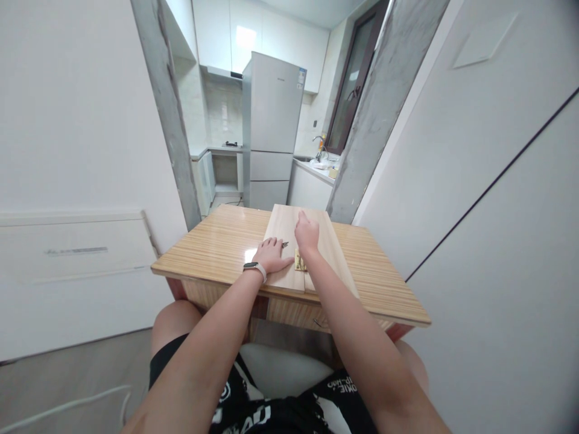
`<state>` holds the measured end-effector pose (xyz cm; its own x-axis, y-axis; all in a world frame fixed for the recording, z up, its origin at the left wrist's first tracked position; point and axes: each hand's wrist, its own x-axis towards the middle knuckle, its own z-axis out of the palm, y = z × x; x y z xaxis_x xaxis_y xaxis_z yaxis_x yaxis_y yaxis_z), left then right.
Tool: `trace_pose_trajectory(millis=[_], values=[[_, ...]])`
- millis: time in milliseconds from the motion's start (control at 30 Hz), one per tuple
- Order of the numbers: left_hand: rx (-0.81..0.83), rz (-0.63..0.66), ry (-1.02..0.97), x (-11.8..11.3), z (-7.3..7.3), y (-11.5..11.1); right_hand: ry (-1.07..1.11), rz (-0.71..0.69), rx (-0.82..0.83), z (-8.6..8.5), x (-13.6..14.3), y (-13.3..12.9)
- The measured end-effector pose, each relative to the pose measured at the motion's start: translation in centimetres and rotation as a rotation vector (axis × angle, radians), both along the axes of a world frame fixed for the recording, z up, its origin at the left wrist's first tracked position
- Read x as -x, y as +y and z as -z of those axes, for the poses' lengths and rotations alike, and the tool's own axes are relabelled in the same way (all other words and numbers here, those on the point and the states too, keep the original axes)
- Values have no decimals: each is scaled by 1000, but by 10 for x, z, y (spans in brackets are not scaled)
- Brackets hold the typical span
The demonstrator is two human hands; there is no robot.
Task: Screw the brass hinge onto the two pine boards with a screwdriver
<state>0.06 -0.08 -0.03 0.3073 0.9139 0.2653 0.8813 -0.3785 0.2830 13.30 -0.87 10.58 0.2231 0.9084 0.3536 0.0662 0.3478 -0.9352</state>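
Where the tabletop [380, 271] lies: across the middle of the frame, with its long side running from left to right, and it carries all the things told below.
Pale boards [332, 253]: they rest flat on the tabletop, slightly right of its middle; their long axis goes away from the person, from the lower edge of the tabletop towards the top of the frame.
Seam between boards [304, 282]: visible at the lower end, below the hinge, and pointing up the frame; higher, the right arm covers its line.
Right hand [307, 232]: over the boards, above the hinge in the frame and a little to its right; its fingers look curled together with the thumb side up, but I cannot tell if they are clamped on anything.
Left hand [271, 256]: palm down on the boards, fingers somewhat apart and holding nothing that I can see; it is just left of the hinge, with the thumb pointing towards it.
Brass hinge [297, 261]: on the boards at the seam, between the left thumb and the right wrist; the right wrist covers part of it, so its long axis is not certain, nor which hand is really nearer.
Small dark piece [284, 245]: just right of the left fingertips, up and left from the hinge; too small to name.
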Motion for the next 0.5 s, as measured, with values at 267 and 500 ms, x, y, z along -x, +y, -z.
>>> trace_pose_trajectory(millis=[267, 500], values=[[-1, -2, -5, 0, -2, -2, 53, -535, 162, -9, -35, -1], [-4, -2, 11, -1, -1, 0, 8, -8, 22, 0, -20, 0]])
